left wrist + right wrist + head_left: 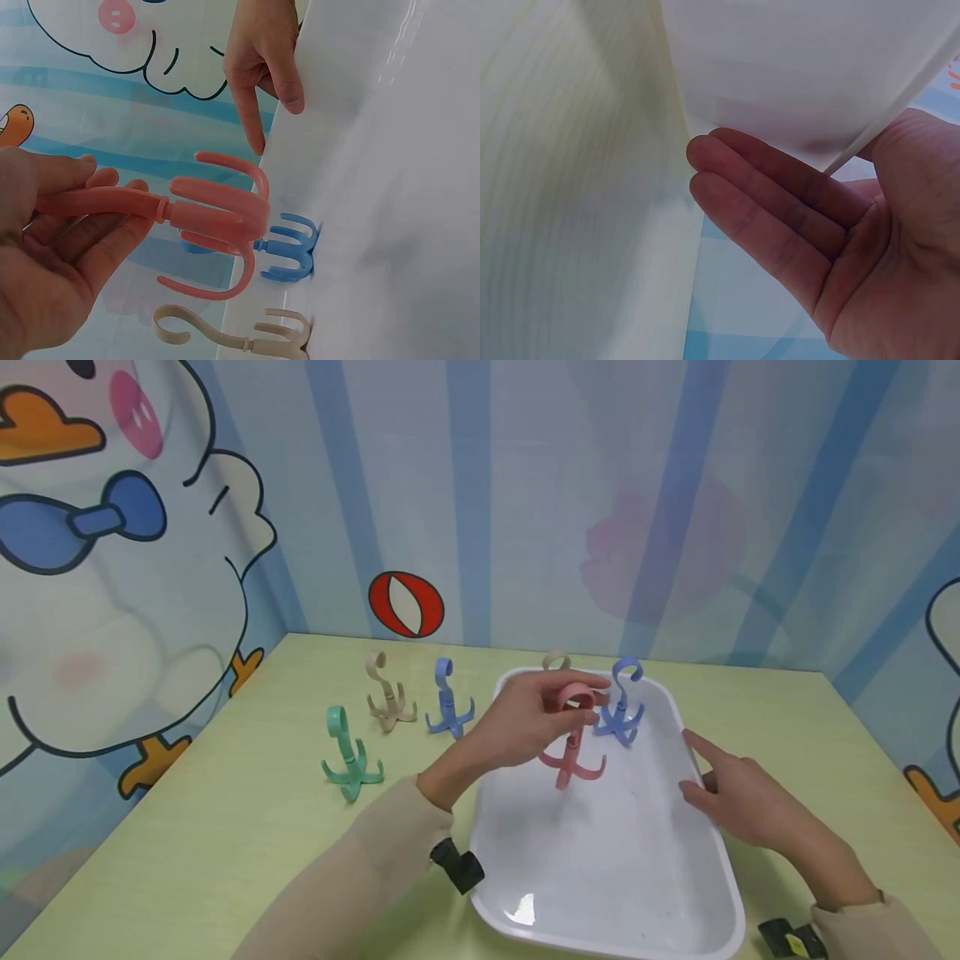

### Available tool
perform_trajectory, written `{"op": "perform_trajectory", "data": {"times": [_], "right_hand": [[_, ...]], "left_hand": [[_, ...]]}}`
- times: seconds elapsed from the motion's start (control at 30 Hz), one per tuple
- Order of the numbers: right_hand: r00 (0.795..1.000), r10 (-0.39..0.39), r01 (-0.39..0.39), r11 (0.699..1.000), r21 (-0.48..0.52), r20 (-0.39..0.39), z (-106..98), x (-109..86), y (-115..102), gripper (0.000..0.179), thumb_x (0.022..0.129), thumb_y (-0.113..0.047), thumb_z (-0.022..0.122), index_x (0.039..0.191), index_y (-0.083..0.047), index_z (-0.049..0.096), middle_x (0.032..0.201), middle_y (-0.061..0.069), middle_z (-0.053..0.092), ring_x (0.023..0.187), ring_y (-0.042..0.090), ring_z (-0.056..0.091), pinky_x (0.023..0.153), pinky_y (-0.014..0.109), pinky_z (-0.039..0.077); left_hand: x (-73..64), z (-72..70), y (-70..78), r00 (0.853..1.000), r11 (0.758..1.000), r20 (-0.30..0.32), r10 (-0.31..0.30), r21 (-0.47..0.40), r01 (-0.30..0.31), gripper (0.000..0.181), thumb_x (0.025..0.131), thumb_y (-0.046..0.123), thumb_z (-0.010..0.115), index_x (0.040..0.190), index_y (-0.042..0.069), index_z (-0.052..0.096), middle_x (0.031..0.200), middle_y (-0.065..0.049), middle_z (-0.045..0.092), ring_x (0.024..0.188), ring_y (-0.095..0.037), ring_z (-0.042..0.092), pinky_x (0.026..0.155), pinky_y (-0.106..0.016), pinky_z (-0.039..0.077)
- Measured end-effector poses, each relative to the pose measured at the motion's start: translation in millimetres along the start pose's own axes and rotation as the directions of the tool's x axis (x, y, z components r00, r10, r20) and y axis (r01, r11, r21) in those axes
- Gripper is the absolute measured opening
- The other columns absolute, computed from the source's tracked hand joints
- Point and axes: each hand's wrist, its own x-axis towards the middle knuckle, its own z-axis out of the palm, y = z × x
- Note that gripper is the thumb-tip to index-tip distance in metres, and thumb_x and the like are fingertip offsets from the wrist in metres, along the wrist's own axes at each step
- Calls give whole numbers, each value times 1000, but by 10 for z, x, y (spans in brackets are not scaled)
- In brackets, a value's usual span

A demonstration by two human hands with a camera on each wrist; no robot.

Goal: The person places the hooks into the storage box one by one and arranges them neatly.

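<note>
My left hand (pixel 517 718) holds a pink rotating hook (pixel 573 760) by its curved top, above the white tray (pixel 600 868). In the left wrist view, the prongs of this pink hook point back toward the hand. At the tray's far end stand a blue hook (pixel 621 714) and a beige hook (pixel 557 660), the latter mostly hidden behind my left hand in the head view. My right hand (pixel 750 793) grips the tray's right rim. In the right wrist view, several fingers (pixel 780 217) lie along the outer wall, with the thumb over the rim.
Left of the tray, a green hook (pixel 350 764), a beige hook (pixel 388 697) and a blue hook (pixel 447 702) stand on the pale yellow-green table (pixel 187 843). A printed cartoon backdrop (pixel 517 527) rises behind the table's far edge.
</note>
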Motion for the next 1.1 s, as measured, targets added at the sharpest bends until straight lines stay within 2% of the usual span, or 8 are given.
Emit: {"op": "perform_trajectory", "data": {"times": [0.27,0.47,0.57,0.73,0.93,1.1], "right_hand": [[1000,-12,12,1000,14,6,11,-4,7,82,104,-15,64,163,13,15,117,32,73,95,31,78,72,39,65],[1000,-6,6,1000,3,-1,2,1,0,83,104,-16,65,163,13,15,119,33,72,95,33,78,73,40,66],[1000,-4,4,1000,0,3,-4,4,2,82,104,-17,65,163,13,15,117,31,73,95,31,78,72,38,64],[1000,-5,5,1000,-5,5,-7,9,16,82,104,-17,64,163,13,15,116,30,74,94,30,78,71,38,64],[1000,-4,4,1000,-7,5,-4,16,20,83,104,-16,65,162,14,15,115,31,74,94,31,78,72,39,64],[1000,-15,15,1000,-6,-1,2,9,23,83,103,-16,66,162,14,15,115,31,74,94,31,78,72,39,65]], "left_hand": [[74,82,56,1000,999,9,-24,40,24,38,100,11,74,137,18,72,124,0,79,107,-8,72,85,-21,60],[109,136,74,999,998,13,-35,51,35,39,100,11,73,138,18,71,125,-2,79,108,-12,72,83,-21,60],[131,160,76,999,998,22,-48,42,47,38,100,10,73,138,16,71,126,-3,78,110,-14,72,83,-20,60],[171,200,56,998,998,45,-51,30,50,37,100,10,73,136,16,72,125,-2,79,101,-11,72,78,-19,57],[212,239,14,996,999,78,-29,-29,32,35,99,7,73,134,13,73,128,-4,77,100,-10,72,84,-25,62],[253,280,-32,996,997,90,-14,-69,20,34,98,5,73,132,10,74,128,-8,75,98,-13,71,82,-24,62]]}}
